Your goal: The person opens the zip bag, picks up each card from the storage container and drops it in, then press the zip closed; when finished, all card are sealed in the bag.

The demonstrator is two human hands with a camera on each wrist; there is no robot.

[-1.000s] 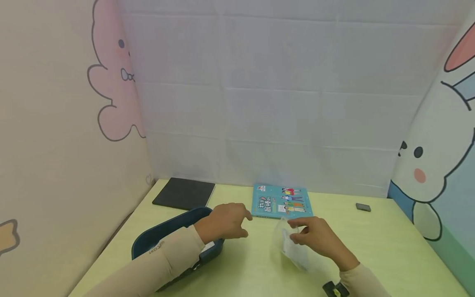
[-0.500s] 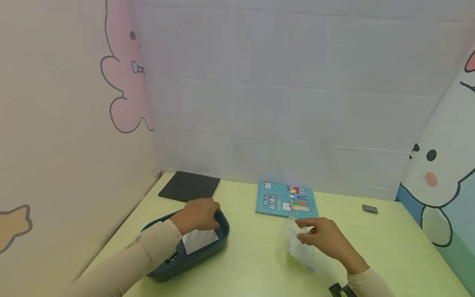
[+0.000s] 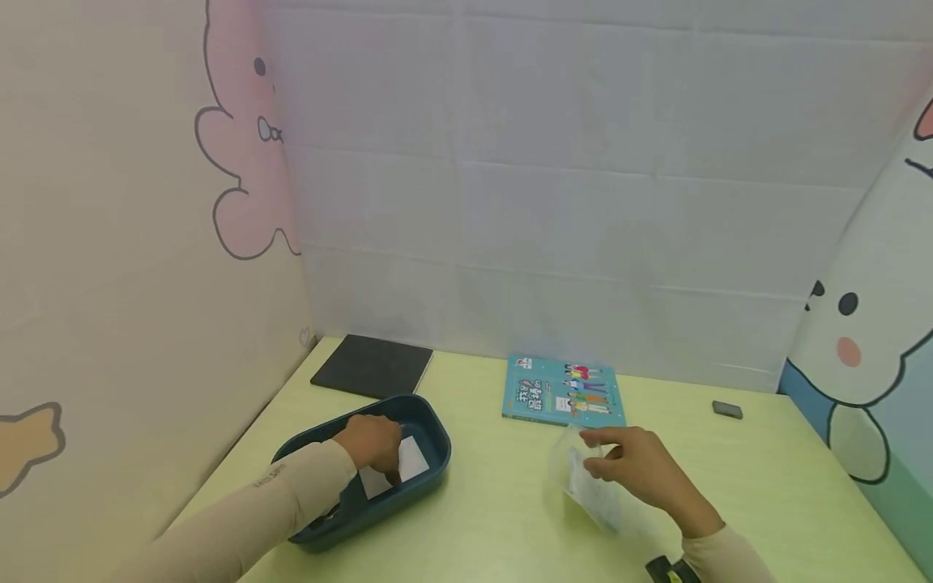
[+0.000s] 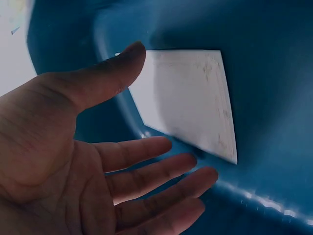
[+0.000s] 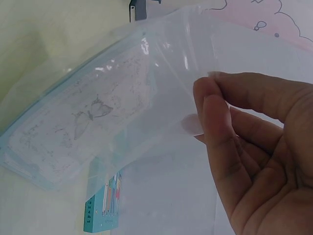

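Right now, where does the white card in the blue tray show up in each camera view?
Head: white card lies inside the blue tray, lower left of centre, just right of the left hand.
Left wrist: the card fills the upper middle, past the thumb.
Right wrist: not in view.
Shared landmark: the tray's blue wall shows in the head and left wrist views.

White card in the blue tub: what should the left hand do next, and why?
Probably pinch the flat white card between thumb and fingers. The left hand is already inside the dark blue plastic tub, open beside the card, gripping nothing. The right hand pinches the clear plastic bag by its mouth, apparently ready to receive it.
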